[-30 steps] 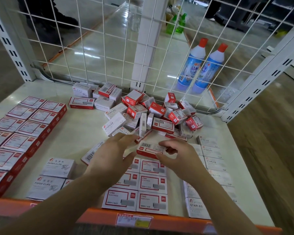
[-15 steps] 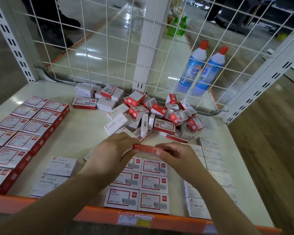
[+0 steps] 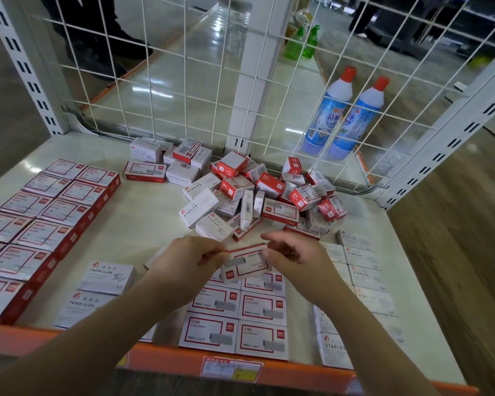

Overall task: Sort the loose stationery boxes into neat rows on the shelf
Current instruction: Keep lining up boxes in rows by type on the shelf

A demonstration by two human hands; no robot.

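Pinched a red-bordered staple box between left hand and right hand, tilted above the front row. Risked landing crooked, nudging neighbouring boxes out of line.

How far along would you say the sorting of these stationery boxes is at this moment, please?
Roughly halfway. Done: the red-edged boxes in rows at left, two paper clip boxes, a red-framed staple block at the front, and a white staples column at right. In hand: the left hand and right hand pinch one red-framed box above that block. Left: the loose pile by the wire mesh.
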